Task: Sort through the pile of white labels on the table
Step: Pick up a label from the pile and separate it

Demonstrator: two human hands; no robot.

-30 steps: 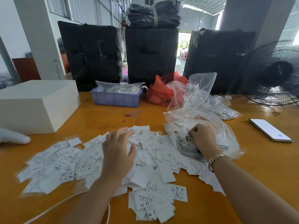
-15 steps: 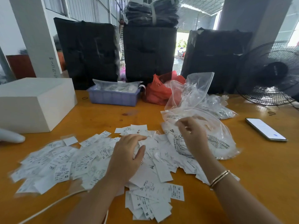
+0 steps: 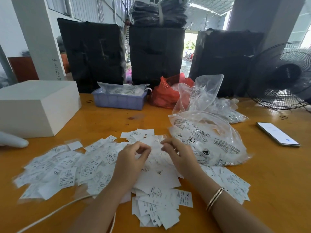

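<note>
Our left hand [image 3: 130,163] and right hand [image 3: 180,156] hovered close together over labels [image 3: 70,172] strewn across counter [image 3: 269,174]; fingers [image 3: 143,149] curled, grasp unclear. Clear bag [image 3: 213,142] just right.

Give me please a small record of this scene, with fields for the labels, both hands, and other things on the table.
labels: pile of white labels spread on the table; sizes XS, M, S, XL readable on some
left hand: left hand over the pile, fingers curled; a pinched label cannot be confirmed
right hand: right hand over the pile, fingers curled; bracelet on wrist
right of pile: clear plastic bag
far right: phone
back: blue tray, red bag
left: white box
</note>
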